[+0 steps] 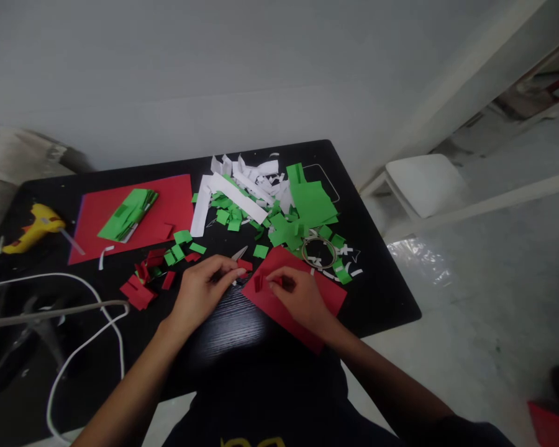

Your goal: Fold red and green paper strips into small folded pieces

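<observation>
My left hand (209, 282) is closed in a pinch, with a small red paper piece (245, 265) at its fingertips. Close by, the pointed blade of a pair of scissors (239, 252) sticks out; the rest is mostly hidden behind that hand. Over a red paper sheet (326, 287), my right hand (302, 297) pinches thumb and fingers together on a small red paper piece (278, 281), partly covered by the fingers. Another folded red piece (258, 283) stands on the sheet just left of those fingertips.
White paper strips (235, 194) and green paper scraps (307, 203) are heaped at the back. A round ring (318, 252) lies right. Leftward are a large red sheet (93, 214), folded green paper (127, 213), red scraps (138, 292), a yellow glue gun (35, 228) and a white cable (86, 349).
</observation>
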Available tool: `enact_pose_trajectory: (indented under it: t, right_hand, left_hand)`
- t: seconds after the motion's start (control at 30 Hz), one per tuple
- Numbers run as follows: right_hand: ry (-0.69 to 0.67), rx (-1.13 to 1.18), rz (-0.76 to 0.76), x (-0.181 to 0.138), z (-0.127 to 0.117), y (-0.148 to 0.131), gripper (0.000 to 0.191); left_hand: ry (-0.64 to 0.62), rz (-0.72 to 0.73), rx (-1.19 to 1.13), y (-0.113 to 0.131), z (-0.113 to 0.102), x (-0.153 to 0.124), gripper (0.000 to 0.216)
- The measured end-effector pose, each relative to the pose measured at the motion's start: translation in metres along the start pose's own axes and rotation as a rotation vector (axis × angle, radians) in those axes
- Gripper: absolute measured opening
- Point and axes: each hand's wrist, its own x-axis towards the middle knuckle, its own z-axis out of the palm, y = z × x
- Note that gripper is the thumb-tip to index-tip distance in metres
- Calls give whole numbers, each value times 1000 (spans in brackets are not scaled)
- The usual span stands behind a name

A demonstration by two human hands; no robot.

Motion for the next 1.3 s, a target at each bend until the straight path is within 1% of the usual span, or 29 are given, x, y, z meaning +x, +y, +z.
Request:
enact_pose_trajectory:
  t: [0.03, 0.07, 0.13, 0.2, 0.3, 0.37, 0.43, 0.57, 0.7, 0.8, 0.97, 1.17, 1.3]
  right_hand:
    - [0, -15, -5, 0, 1, 0, 14]
    - [-1, -29, -11, -1, 2, 1, 15]
    - [-13, -31, -19, -1, 3, 3, 16]
    - [-28, 8, -27, -1, 5, 4, 17]
    - [-63, 26, -40, 0, 6, 4, 19]
    - [-93, 8, -52, -1, 5, 2, 15]
    - [-115, 1, -57, -2, 4, -1, 12]
    - [-113, -5, -42, -4, 2, -3, 13]
    - [-123, 64, -24, -4, 2, -3, 13]
    - [-136, 124, 8, -3, 0, -4, 11]
    - [-161, 155, 31, -1, -2, -3, 14]
    - [-159, 164, -14, 0, -3, -4, 19]
    - [-167, 268, 0, -3, 2, -5, 17]
  left_hand:
    - [13, -17, -54, 4, 1, -1, 14]
    - [-2, -24, -110, 9, 2, -3, 13]
    - [-81, 36, -161, 18, 5, -5, 11]
    - [-169, 163, -111, 24, 11, -6, 7]
    - [-184, 339, 62, 24, 19, -7, 3]
    - [-192, 402, 145, 22, 21, -7, 5]
    - [-219, 424, 190, 21, 21, -7, 8]
    - [-263, 387, 267, 19, 20, -9, 9]
    - [-270, 336, 286, 17, 21, -11, 11]
    - [-294, 301, 261, 15, 22, -14, 17]
    - [-320, 236, 180, 14, 23, -17, 28]
    - [-298, 210, 142, 11, 25, -18, 28]
    - [-297, 224, 157, 13, 24, -17, 27]
